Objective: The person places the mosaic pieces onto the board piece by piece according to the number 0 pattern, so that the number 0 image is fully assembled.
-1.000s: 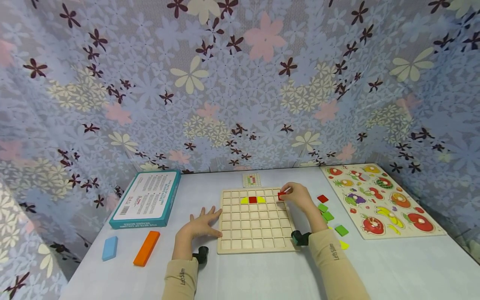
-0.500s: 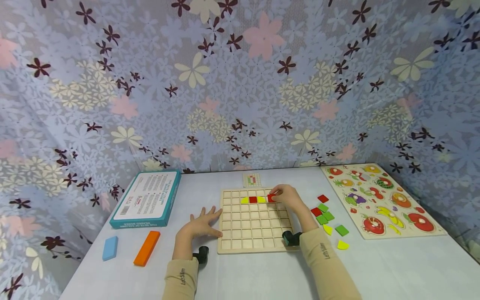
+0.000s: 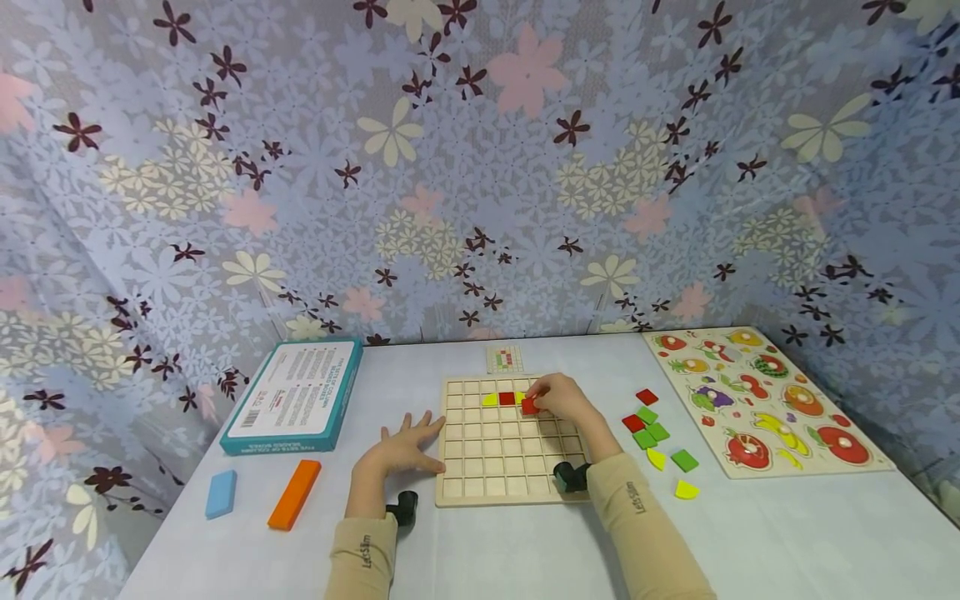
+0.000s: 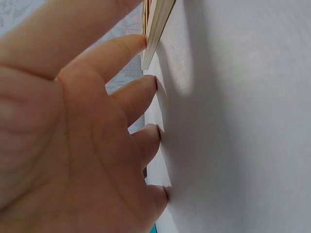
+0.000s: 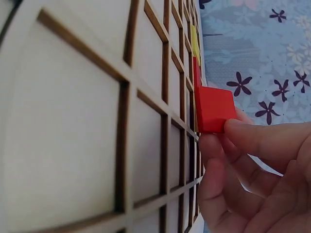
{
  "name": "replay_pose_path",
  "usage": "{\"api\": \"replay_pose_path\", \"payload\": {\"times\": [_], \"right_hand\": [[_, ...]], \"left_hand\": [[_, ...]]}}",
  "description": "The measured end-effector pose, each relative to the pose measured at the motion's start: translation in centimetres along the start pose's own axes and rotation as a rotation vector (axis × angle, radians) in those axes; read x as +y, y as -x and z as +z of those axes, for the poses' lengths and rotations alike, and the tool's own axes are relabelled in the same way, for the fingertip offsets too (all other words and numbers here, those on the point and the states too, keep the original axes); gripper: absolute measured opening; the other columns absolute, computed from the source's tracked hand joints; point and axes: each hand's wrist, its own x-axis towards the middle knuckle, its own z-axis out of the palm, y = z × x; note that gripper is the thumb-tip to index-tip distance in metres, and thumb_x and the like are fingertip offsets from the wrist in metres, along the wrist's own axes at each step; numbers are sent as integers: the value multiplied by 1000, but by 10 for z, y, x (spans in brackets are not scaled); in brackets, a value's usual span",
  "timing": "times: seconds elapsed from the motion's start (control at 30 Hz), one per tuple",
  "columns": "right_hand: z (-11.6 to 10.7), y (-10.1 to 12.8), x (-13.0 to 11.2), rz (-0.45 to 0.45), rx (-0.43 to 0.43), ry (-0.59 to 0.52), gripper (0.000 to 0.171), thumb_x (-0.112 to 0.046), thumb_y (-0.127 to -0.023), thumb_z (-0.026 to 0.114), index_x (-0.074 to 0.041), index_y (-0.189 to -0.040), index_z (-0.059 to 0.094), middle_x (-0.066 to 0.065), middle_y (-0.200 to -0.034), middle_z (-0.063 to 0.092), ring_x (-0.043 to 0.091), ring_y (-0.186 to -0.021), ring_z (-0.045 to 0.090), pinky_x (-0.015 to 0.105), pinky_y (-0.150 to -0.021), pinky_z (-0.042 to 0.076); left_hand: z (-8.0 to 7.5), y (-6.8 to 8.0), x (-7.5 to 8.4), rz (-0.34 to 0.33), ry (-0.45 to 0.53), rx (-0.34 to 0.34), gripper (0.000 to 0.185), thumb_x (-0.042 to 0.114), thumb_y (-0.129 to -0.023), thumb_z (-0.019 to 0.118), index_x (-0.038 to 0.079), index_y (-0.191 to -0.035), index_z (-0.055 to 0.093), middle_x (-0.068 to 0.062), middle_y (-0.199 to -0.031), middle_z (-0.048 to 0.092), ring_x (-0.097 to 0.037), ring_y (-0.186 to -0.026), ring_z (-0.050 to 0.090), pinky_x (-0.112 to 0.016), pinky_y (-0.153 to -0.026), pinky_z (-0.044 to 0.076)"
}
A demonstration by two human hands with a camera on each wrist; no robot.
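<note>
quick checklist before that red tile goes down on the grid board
1. Tile held firmly: ok. The right hand pinches the red tile by one edge.
2. Board steadied: ok. The left hand lies with straight fingers on the table, touching the left edge of the board.
3. Tile near the placed row: ok. It is next to the red square and yellow pieces.
4. Tile seated flat: not ok. The right wrist view shows it standing off the board.
5. Exact cell under it free: cannot tell, the hand covers it.
6. Spare pieces within reach on the right: ok.
</note>
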Motion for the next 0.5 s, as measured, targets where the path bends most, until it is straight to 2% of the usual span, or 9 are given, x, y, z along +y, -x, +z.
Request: {"api": "replay_pose_path", "payload": {"times": [0.33,0.5], "right_hand": [[4,1,-4,5,-18,66,3,3,-82,62,1,-84,62,7,-79,59,18,-71,52,28,-63,46],[5,2,-4,4,-20,114,4,2,-82,63,0,-85,64,7,-82,61,19,-74,54,32,-67,48]], "left_hand": [[0,0,0,7,-1,12,85,25,-67,79,12,-141,39,-15,-151,21,-40,-139,0,-65,-104,-12],[0,1,0,8,4,11,85,25,-68,79,12,-141,39,-16,-151,21,-41,-139,0,-65,-104,-12]]}}
